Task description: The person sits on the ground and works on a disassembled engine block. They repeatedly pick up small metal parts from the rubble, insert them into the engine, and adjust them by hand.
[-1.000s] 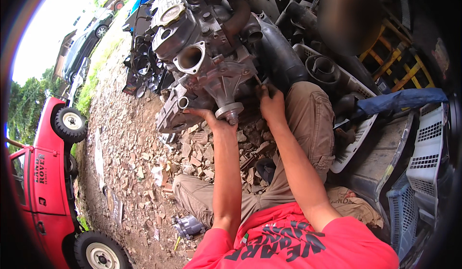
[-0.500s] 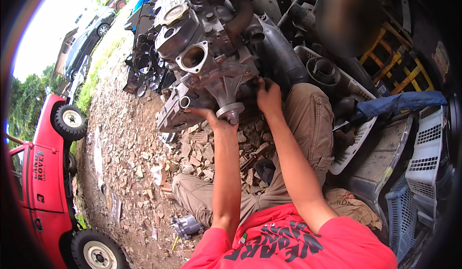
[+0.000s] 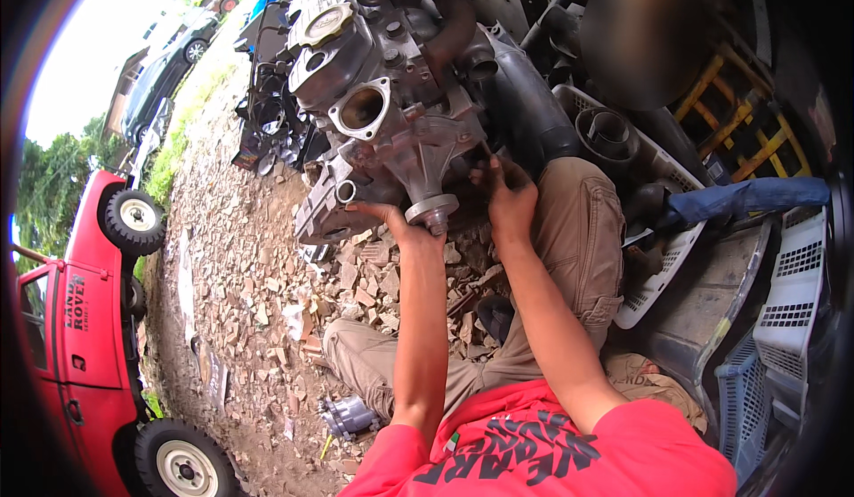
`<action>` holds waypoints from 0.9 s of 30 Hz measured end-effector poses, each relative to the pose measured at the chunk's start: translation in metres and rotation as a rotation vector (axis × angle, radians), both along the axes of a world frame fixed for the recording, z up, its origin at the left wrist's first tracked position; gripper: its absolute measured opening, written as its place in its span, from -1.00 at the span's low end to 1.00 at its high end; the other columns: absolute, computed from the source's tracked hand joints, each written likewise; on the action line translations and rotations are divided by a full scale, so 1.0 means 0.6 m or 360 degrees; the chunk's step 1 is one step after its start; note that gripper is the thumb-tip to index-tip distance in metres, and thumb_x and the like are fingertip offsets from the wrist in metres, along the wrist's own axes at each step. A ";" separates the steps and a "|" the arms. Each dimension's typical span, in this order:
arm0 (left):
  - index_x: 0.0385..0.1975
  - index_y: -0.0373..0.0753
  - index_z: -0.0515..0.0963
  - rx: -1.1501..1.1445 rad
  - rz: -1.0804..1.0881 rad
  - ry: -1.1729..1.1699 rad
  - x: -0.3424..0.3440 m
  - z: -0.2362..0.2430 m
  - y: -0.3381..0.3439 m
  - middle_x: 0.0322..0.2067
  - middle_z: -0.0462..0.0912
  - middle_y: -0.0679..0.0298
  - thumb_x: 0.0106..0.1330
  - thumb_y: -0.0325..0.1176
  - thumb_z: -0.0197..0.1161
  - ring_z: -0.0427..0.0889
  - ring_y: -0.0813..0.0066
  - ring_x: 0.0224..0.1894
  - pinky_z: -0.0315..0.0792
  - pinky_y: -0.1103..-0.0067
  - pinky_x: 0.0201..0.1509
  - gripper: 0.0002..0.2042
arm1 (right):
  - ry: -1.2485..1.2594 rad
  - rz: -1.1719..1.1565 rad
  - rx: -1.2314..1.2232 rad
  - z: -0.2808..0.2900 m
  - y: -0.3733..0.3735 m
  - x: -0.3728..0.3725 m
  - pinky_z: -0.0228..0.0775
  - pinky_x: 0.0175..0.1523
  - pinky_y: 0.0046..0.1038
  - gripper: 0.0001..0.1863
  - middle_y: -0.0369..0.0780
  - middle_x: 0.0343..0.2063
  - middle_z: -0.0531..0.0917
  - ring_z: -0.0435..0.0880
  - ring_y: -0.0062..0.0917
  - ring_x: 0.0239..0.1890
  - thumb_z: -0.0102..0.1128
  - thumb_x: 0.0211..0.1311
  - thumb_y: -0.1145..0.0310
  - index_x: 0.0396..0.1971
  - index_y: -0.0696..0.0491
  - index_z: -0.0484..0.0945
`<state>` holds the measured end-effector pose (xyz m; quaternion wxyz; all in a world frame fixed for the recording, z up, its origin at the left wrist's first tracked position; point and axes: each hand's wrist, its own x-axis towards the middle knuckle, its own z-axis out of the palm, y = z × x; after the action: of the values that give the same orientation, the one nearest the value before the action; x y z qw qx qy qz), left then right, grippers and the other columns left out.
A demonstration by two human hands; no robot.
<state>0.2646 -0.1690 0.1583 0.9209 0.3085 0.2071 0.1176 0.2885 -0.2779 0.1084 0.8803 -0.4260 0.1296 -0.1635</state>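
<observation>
Fingers [image 3: 495, 168] of the right hand [image 3: 513, 205] curl beside the engine [image 3: 418, 154], their grip unclear. At nine o'clock from there, the left hand [image 3: 405, 226] touches the engine, its grip hidden.

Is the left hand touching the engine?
Touching: the head view shows the left hand with its thumb laid on the engine, just below the small round port.

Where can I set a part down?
The stony ground between the red off-road vehicle and the tan trousers looks mostly open, though uneven. It's crowded right of the engine, with a black cylinder and plastic crates.
</observation>
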 end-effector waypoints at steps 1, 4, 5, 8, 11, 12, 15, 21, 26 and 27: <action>0.35 0.02 0.21 -0.0012 -0.0008 0.0007 0.005 0.001 -0.001 0.31 0.31 0.33 -0.14 0.74 -0.26 0.33 0.21 0.30 0.30 0.16 0.30 0.11 | 0.0022 0.0045 0.0016 0.005 -0.002 0.011 0.55 -0.25 -0.51 -0.77 -0.19 -0.39 0.66 0.66 -0.56 -0.42 0.18 0.36 0.36 -0.23 0.26 0.53; 0.33 0.01 0.23 -0.0039 0.0002 0.0022 0.007 -0.009 0.005 0.28 0.34 0.31 -0.13 0.73 -0.24 0.36 0.21 0.26 0.34 0.17 0.26 0.10 | 0.0026 0.0073 -0.0029 0.003 0.002 0.015 0.56 -0.28 -0.52 -0.74 -0.19 -0.43 0.66 0.65 -0.57 -0.44 0.18 0.37 0.31 -0.28 0.27 0.55; 0.32 0.00 0.24 -0.0052 0.0004 0.0026 0.008 -0.013 0.007 0.27 0.36 0.31 -0.12 0.72 -0.23 0.38 0.21 0.25 0.36 0.17 0.25 0.09 | 0.0006 0.0065 -0.0063 0.004 0.002 0.016 0.56 -0.29 -0.52 -0.72 -0.19 -0.44 0.66 0.65 -0.57 -0.44 0.17 0.37 0.30 -0.29 0.27 0.55; 0.31 -0.01 0.26 -0.0066 0.0017 0.0011 0.011 -0.023 0.014 0.24 0.39 0.29 -0.10 0.71 -0.21 0.41 0.21 0.22 0.41 0.19 0.20 0.07 | 0.0073 0.0081 0.0036 0.006 0.004 0.020 0.56 -0.30 -0.51 -0.72 -0.18 -0.44 0.66 0.65 -0.57 -0.45 0.20 0.36 0.31 -0.28 0.28 0.55; 0.29 -0.02 0.28 -0.0098 0.0026 -0.0001 0.014 -0.031 0.020 0.21 0.42 0.28 -0.09 0.70 -0.20 0.45 0.21 0.18 0.45 0.20 0.16 0.05 | 0.0059 0.0035 0.0029 0.007 0.008 0.022 0.55 -0.31 -0.52 -0.73 -0.19 -0.45 0.66 0.64 -0.57 -0.47 0.21 0.34 0.32 -0.28 0.28 0.55; 0.28 -0.03 0.29 -0.0101 0.0024 -0.0010 0.016 -0.032 0.022 0.20 0.43 0.27 -0.08 0.69 -0.19 0.46 0.21 0.17 0.47 0.20 0.14 0.05 | 0.0019 -0.0016 -0.0044 0.003 0.010 0.022 0.54 -0.31 -0.52 -0.74 -0.18 -0.45 0.66 0.64 -0.57 -0.47 0.21 0.34 0.33 -0.28 0.28 0.55; 0.26 -0.04 0.31 -0.0126 0.0026 -0.0005 0.014 -0.031 0.021 0.18 0.46 0.26 -0.06 0.68 -0.17 0.50 0.22 0.13 0.51 0.22 0.10 0.03 | -0.0046 -0.0093 -0.0174 -0.004 0.014 0.022 0.52 -0.33 -0.53 -0.74 -0.18 -0.46 0.65 0.64 -0.57 -0.49 0.21 0.34 0.32 -0.28 0.28 0.55; 0.26 -0.05 0.31 -0.0047 0.0007 -0.0045 0.006 -0.026 0.015 0.18 0.45 0.26 -0.10 0.69 -0.15 0.50 0.22 0.13 0.52 0.21 0.10 0.05 | 0.0202 0.0231 -0.0125 0.015 0.001 0.036 0.45 -0.43 -0.52 -0.63 -0.24 -0.53 0.60 0.57 -0.60 -0.55 0.08 0.42 0.15 -0.30 0.22 0.55; 0.33 0.03 0.22 -0.0075 0.0013 0.0093 0.005 -0.002 0.006 0.28 0.35 0.32 -0.12 0.73 -0.23 0.39 0.21 0.24 0.38 0.15 0.23 0.09 | 0.0272 0.0270 -0.0052 0.017 0.001 0.038 0.41 -0.47 -0.54 -0.62 -0.29 -0.57 0.57 0.53 -0.62 -0.59 0.07 0.42 0.10 -0.36 0.16 0.55; 0.36 0.07 0.19 -0.0078 -0.0001 0.0137 0.006 0.001 0.004 0.31 0.32 0.35 -0.15 0.75 -0.27 0.36 0.20 0.28 0.32 0.12 0.27 0.11 | 0.0253 0.0218 -0.0120 0.011 0.002 0.041 0.40 -0.47 -0.54 -0.61 -0.29 -0.56 0.57 0.53 -0.63 -0.59 0.07 0.42 0.09 -0.37 0.16 0.55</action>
<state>0.2680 -0.1666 0.1589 0.9184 0.2908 0.2493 0.0989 0.3132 -0.2767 0.1149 0.8597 -0.4784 0.1634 -0.0735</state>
